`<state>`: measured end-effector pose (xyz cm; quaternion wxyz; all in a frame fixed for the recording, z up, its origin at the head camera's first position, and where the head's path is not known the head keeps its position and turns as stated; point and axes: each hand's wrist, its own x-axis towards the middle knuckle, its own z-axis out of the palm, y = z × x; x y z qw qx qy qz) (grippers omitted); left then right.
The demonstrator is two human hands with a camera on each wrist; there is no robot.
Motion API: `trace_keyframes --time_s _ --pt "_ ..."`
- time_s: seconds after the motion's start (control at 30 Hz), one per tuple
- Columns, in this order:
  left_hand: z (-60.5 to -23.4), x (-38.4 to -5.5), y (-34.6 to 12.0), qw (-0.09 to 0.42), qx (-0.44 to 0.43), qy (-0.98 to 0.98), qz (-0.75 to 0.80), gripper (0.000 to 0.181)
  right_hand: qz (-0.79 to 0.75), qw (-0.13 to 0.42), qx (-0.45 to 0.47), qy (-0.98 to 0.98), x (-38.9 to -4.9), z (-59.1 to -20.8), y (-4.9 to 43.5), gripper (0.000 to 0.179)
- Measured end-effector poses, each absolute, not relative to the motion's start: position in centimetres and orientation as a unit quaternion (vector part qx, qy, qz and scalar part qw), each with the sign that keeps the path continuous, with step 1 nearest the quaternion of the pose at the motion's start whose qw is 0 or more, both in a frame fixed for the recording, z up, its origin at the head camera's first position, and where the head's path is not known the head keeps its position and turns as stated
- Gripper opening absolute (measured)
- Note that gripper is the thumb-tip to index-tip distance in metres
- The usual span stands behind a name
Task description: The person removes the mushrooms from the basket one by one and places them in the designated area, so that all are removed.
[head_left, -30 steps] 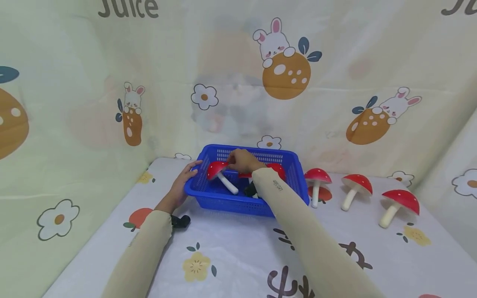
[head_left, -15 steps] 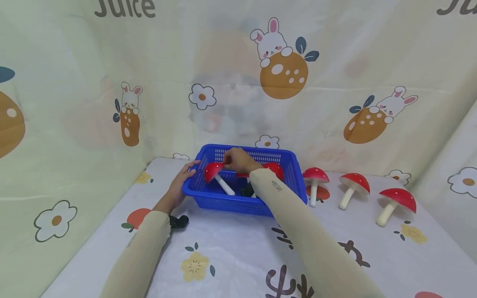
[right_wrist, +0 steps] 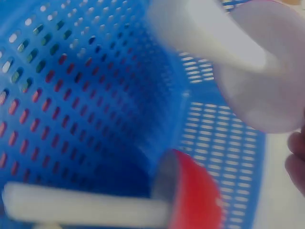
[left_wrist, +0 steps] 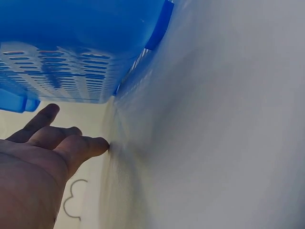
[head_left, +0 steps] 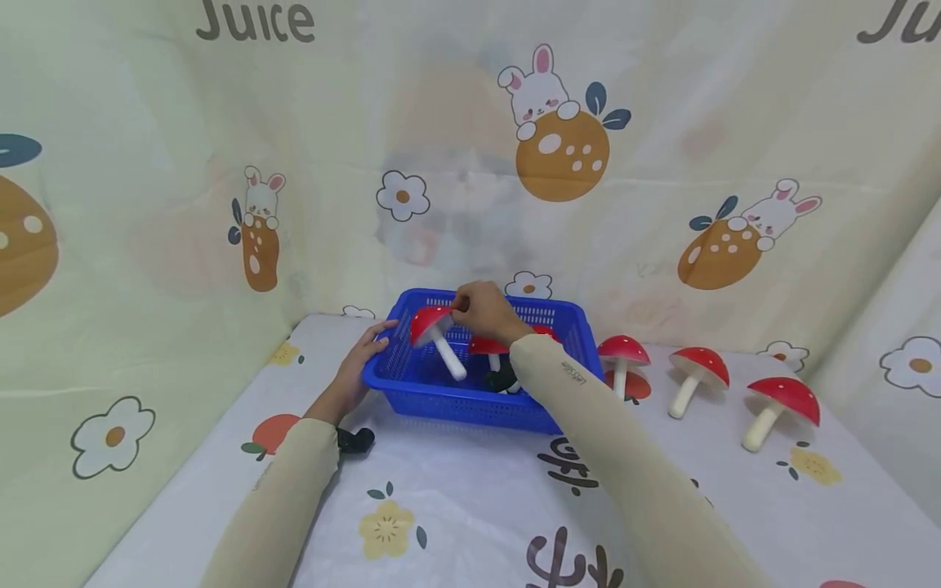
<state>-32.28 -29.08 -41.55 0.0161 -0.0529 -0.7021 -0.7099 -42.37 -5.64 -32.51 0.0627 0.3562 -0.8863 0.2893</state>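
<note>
My right hand (head_left: 488,312) pinches the cap edge of a red toy mushroom (head_left: 434,325) with white dots. It hangs tilted over the left part of the blue basket (head_left: 470,403), its white stem pointing down and right. In the right wrist view, the mushroom's pale underside (right_wrist: 267,95) and the fingertips (right_wrist: 296,164) show at the right. Another mushroom (head_left: 487,346) lies in the basket beneath the right hand, and a further red cap is partly hidden by the wrist. My left hand (head_left: 356,369) is at the basket's left rim, fingers extended.
Right of the basket, a row of red mushrooms stands on the patterned tablecloth (head_left: 441,490): a near one (head_left: 623,351), a middle one (head_left: 698,371) and a far-right one (head_left: 785,400). A printed curtain (head_left: 456,106) hangs behind the basket. A black device (head_left: 356,441) sits at the left wrist.
My right hand has raised the pinched mushroom slightly, and its stem has swung to hang more steeply. More of the mushroom beneath the hand shows now. The left hand stays at the rim.
</note>
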Motion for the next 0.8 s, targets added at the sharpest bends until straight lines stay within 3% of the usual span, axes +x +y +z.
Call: trace_keyframes --time_s 0.37,0.8 --pt "-41.6 -32.2 -28.3 0.012 -0.061 -0.692 -0.719 0.048 0.349 0.233 0.254 -0.871 -40.4 -28.8 0.4 0.016" --pt "-41.5 -31.9 -28.7 0.009 -0.047 -0.685 -0.727 0.050 0.384 0.290 0.200 -0.854 -37.4 -28.8 9.2 0.011"
